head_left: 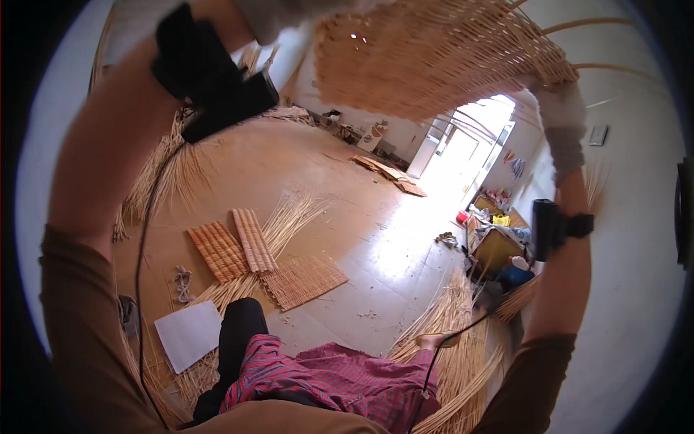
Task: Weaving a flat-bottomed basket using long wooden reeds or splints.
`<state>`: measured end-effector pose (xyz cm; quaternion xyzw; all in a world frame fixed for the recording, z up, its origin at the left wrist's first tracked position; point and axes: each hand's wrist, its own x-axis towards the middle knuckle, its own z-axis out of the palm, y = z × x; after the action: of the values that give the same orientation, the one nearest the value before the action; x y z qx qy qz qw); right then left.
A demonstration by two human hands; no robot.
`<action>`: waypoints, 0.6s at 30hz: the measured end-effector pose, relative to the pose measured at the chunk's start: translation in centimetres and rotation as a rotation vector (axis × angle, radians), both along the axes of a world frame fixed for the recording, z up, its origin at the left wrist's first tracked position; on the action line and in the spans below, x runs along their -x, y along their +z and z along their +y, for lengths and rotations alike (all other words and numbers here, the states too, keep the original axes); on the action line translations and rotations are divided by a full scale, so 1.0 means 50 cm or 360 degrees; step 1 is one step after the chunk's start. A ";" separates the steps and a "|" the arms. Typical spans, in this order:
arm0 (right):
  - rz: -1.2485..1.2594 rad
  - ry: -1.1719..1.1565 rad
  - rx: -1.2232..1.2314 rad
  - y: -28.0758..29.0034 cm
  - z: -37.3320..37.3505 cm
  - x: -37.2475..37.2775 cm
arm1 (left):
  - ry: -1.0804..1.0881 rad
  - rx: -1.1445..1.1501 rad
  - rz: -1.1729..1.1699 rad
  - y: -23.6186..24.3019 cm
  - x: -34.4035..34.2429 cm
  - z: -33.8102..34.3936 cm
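Observation:
A woven wicker panel (426, 61) is raised high in front of me, tilted, with loose cane ends sticking out at its right side. My right hand (560, 101), in a greyish glove, grips the panel's right edge; its fingers are partly hidden and blurred. At the top edge of the picture my left hand (282, 13), gloved too, is closed on the panel's upper left part. Most of its fingers are cut off by the frame. Each forearm wears a black strapped device, the left device (224, 94) with a cable running down.
Finished woven pieces, such as a brown slatted mat (218, 251) and a flat mat (307, 281), lie on the floor. Bundles of cane strips (448, 325) spread beside my legs. A white sheet (189, 335) lies at left. Clutter stands by a bright doorway (463, 148); a wall (629, 181) rises at right.

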<state>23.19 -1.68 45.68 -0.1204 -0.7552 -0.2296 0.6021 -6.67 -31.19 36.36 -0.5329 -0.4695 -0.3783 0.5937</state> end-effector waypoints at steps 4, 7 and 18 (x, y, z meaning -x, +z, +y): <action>-0.0343 -0.0380 -0.0212 0.010 -0.116 0.027 | -0.0100 -0.0303 0.0069 -0.048 0.048 0.068; -0.0820 -0.0271 0.0098 0.005 -0.204 0.043 | -0.0770 0.0204 -0.0604 -0.090 0.059 0.093; -0.1012 -0.0434 0.1558 -0.614 0.002 0.214 | -0.0584 0.1422 -0.0736 -0.518 0.324 0.337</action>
<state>12.51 -1.56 15.00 -0.4050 -0.8940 0.0452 0.1861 -22.87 -14.32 10.44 -0.7098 -0.6024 -0.3467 0.1140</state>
